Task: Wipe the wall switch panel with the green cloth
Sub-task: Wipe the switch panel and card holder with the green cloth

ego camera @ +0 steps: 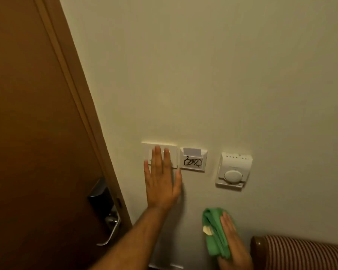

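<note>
A white switch panel (pixel 172 151) is mounted on the cream wall. My left hand (pixel 161 182) lies flat against the wall with spread fingers, its fingertips covering the panel's lower left part. Right of it a white card-holder plate (pixel 193 159) bears a black scribble and holds a pale card. Lower right, my right hand (pixel 232 242) presses a folded green cloth (pixel 215 234) against the wall, well below the plates; a small pale tag shows on the cloth.
A brown wooden door (pixel 37 133) with a dark lock and metal handle (pixel 109 228) fills the left. A white thermostat (pixel 233 169) hangs right of the plates. A striped, wood-trimmed chair back (pixel 300 252) sits at the bottom right.
</note>
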{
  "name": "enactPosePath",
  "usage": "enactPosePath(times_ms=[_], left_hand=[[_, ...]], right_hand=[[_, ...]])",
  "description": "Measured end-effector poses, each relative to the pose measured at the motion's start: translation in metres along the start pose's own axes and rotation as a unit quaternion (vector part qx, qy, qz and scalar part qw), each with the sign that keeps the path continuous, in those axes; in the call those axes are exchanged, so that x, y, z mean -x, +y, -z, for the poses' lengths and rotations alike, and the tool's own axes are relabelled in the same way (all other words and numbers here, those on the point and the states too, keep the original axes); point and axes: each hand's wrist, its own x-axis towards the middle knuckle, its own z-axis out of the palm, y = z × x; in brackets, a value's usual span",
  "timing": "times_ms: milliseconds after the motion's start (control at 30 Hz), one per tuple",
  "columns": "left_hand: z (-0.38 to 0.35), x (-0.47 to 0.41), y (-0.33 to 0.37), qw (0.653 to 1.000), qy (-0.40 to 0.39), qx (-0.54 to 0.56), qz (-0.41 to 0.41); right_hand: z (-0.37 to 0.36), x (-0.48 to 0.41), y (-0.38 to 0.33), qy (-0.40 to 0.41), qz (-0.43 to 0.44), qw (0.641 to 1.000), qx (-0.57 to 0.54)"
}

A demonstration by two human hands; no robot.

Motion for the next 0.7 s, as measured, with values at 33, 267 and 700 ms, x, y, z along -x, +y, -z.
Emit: enactPosePath(times_ms=[33,267,700], left_hand=[[0.004,-0.026,0.002,1.000,0.022,0.004,-0.007],[0.021,-0.135,0.001,0.993,0.100,0.030,-0.047],[-0.004,-0.183,-0.017,0.973,0.162,0.017,-0.167]], right_hand=[[-0.008,-0.021,-0.022,0.022,0.013,1.000,0.005],[-0.046,-0.115,-0.039,0.011,-0.014,1.000,0.012],[-0.099,-0.139,-0.015,-0.013,0.030,0.991,0.126]])
